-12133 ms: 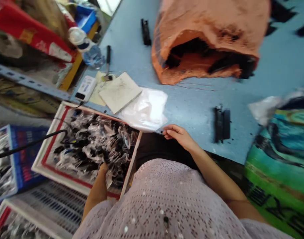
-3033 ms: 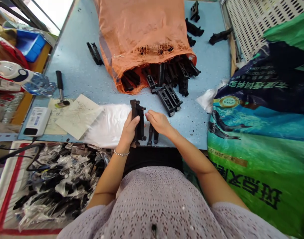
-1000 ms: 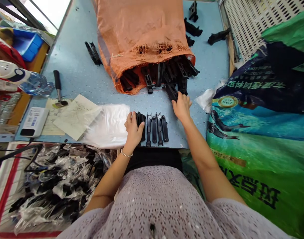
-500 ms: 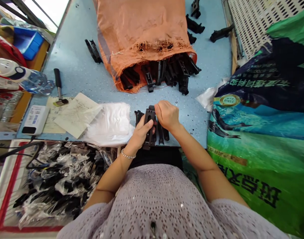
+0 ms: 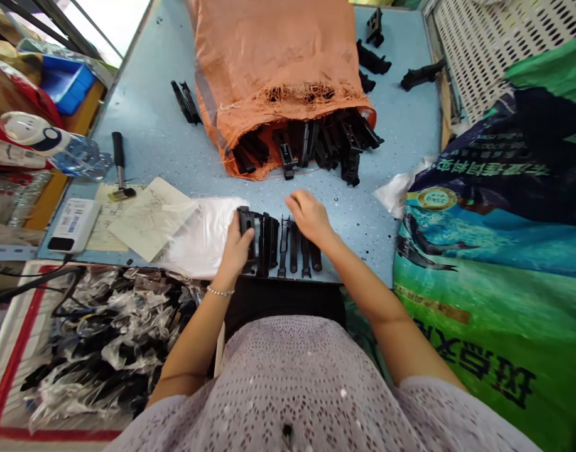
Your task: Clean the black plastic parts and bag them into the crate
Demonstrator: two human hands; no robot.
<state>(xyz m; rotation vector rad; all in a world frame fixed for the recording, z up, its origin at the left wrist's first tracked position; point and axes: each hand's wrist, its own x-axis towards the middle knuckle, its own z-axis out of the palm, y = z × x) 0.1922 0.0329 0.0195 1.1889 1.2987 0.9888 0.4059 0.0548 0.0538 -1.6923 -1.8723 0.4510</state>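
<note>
The blue speckled surface [image 5: 165, 132] stretches ahead of the person, hemmed in by bags and crates. Along its near edge lies a tight row of black plastic parts [image 5: 292, 251], flat and side by side, their long sides parallel. The left hand [image 5: 235, 251] sits at the row's left end, fingers curled over and gripping one black plastic part [image 5: 244, 229], which lies just beside the others. The right hand [image 5: 309, 216] is open and empty, fingers loosely together, just beyond the row's right half.

Toward the far edge of the surface, an orange woven sack [image 5: 278, 56] lies on its side, with a heap of black parts [image 5: 316, 141] at its mouth. Left of the row are a white plastic sheet [image 5: 203, 238], paper sheets [image 5: 151, 216] and a small hammer [image 5: 119, 157]. Below the near edge at left sits a tray of plastic-wrapped black parts [image 5: 103, 351]; at right, a green-and-blue printed sack [image 5: 476, 282] stands against the surface.
</note>
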